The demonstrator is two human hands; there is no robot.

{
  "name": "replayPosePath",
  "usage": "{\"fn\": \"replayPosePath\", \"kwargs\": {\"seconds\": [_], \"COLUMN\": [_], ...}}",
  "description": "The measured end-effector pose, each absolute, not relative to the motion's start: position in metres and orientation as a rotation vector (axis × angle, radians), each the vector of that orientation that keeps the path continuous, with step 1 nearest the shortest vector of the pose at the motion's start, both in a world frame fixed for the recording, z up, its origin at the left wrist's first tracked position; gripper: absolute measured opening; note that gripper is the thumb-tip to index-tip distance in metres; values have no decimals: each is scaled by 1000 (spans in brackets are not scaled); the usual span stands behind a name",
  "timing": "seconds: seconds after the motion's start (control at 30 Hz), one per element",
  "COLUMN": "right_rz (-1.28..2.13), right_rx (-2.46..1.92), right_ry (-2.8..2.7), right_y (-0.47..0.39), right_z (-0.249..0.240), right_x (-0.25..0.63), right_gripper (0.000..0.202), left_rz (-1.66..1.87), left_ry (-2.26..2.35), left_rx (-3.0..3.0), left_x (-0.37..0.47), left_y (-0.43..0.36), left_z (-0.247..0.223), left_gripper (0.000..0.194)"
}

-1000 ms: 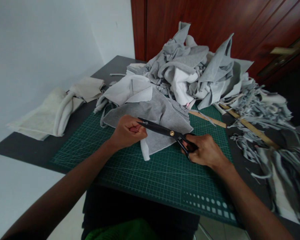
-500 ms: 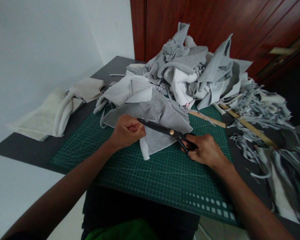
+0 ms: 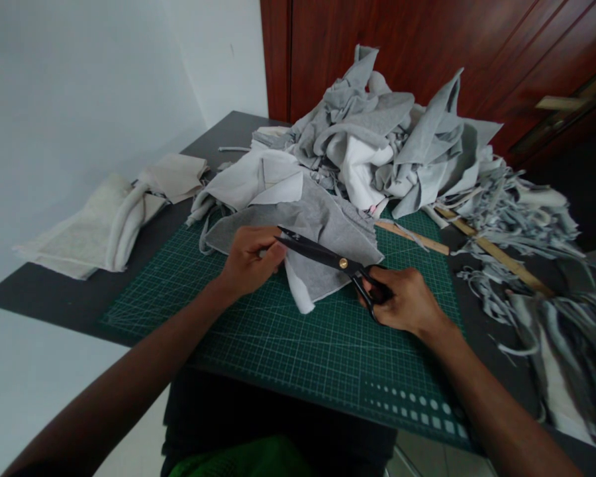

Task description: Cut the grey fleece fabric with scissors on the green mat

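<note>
My right hand (image 3: 404,298) is wrapped round the handles of large black scissors (image 3: 318,252). Their blades point left and are slightly apart at the tip. Beside that tip, my left hand (image 3: 252,262) is closed, thumb pressed toward the curled fingers, on the edge of a grey fabric piece (image 3: 322,271); the exact grip is partly hidden. The fabric spreads beneath the blades, and one pale, folded corner hangs toward me. A green cutting mat (image 3: 288,358) lies under both hands.
Behind the mat rises a heap of grey cloth (image 3: 407,126). Pale folded pieces (image 3: 89,228) lie at left. Thin fabric strips (image 3: 521,205) and stacked cloth (image 3: 566,358) occupy the right side, near a wooden ruler (image 3: 496,255). A door (image 3: 427,40) and white wall stand behind.
My left hand has loosened from a tight fist into a pinch-like shape. The fabric's near corner has shifted a little right. The scissors tip has moved slightly right and its blades have parted.
</note>
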State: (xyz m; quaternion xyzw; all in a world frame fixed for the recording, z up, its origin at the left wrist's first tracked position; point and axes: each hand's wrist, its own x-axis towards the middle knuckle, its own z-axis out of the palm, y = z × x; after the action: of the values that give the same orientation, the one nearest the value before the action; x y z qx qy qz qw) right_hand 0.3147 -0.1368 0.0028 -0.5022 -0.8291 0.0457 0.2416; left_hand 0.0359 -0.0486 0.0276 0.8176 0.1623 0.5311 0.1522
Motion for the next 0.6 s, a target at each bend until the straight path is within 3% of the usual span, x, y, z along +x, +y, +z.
{"fn": "replayPosePath", "kwargs": {"seconds": [0.6], "right_rz": [-53], "right_rx": [-1336], "right_ry": [-2252], "right_y": [-139], "right_z": [4], "right_x": [311], "right_gripper": [11], "left_rz": [1683], "left_ry": [396], "left_rx": [2441], "left_x": [37], "left_y": [-50], "left_z": [30], "left_gripper": [33]}}
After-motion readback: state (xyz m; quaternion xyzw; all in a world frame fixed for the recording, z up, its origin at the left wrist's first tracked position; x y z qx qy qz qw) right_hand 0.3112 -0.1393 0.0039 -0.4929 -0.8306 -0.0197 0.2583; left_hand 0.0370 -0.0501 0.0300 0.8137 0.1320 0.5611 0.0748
